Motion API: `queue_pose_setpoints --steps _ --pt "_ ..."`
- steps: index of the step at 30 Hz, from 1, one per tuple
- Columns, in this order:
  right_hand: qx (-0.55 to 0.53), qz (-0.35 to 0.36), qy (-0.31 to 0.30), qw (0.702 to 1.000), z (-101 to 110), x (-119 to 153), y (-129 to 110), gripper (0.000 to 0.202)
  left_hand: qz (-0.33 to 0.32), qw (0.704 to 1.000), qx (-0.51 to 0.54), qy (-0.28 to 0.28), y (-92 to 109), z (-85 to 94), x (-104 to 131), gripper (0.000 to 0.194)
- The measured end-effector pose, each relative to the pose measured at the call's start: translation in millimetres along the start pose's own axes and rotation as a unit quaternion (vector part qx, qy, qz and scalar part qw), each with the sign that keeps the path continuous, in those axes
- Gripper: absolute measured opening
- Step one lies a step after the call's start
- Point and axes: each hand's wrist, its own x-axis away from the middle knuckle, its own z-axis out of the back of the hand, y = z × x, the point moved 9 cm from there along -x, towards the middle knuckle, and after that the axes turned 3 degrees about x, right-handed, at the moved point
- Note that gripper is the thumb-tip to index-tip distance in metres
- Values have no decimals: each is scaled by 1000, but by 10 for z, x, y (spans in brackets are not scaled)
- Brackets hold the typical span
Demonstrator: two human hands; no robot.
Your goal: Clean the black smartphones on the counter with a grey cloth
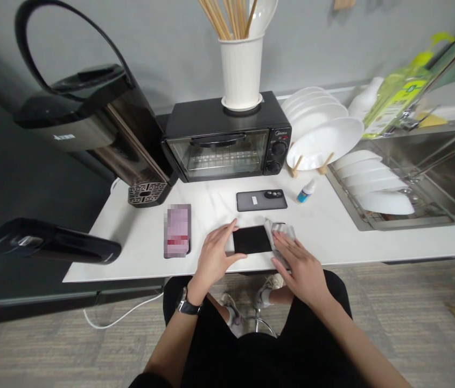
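Note:
A phone with a dark screen point(252, 240) lies flat near the counter's front edge. My left hand point(214, 256) grips its left end, thumb at the near edge and fingers at the far edge. A crumpled light grey cloth point(286, 233) covers the phone's right end. The fingers of my right hand point(300, 265) press on that cloth and partly hide it. Just beyond the phone lie a grey phone case point(261, 200) with a camera cutout and a small white and blue dropper bottle point(306, 192).
A second phone, its screen pixelated point(177, 231), lies left on the white counter point(130, 258). Behind stand a drinks machine point(110, 124), a toaster oven point(227, 151) bearing a chopstick holder point(242, 73), and racked plates point(324, 143). A sink point(445, 178) is at right.

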Motion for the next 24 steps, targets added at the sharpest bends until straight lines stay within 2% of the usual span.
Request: queue_pose_setpoints --steps 2,4,7,11,14,16,18,21,24 --pt "30 -16 23 999 7 -59 89 51 0 1000 0 -1 8 1 -1 108" --pt "48 -28 35 998 -43 -164 56 55 -1 1000 1 -1 17 6 0 109" --pt "37 -21 28 999 -199 -344 -226 66 -5 1000 3 4 22 16 -2 107" --pt "-29 36 -9 999 -384 -443 -752 77 -5 1000 -13 5 -11 2 4 96" --pt "-71 63 -36 995 -373 -344 -881 72 4 1000 -28 1 -41 -16 19 96" --pt "-79 67 -51 993 -306 -222 -786 61 5 1000 -24 0 -36 -18 25 98" --pt "-66 65 -50 994 -207 -93 -589 52 2 1000 -14 -2 -15 -16 22 102" --pt "-18 42 -19 999 -65 31 -219 47 3 1000 0 -2 8 -3 8 108" --pt "36 3 23 999 -12 -3 47 48 9 1000 5 1 16 10 0 109"
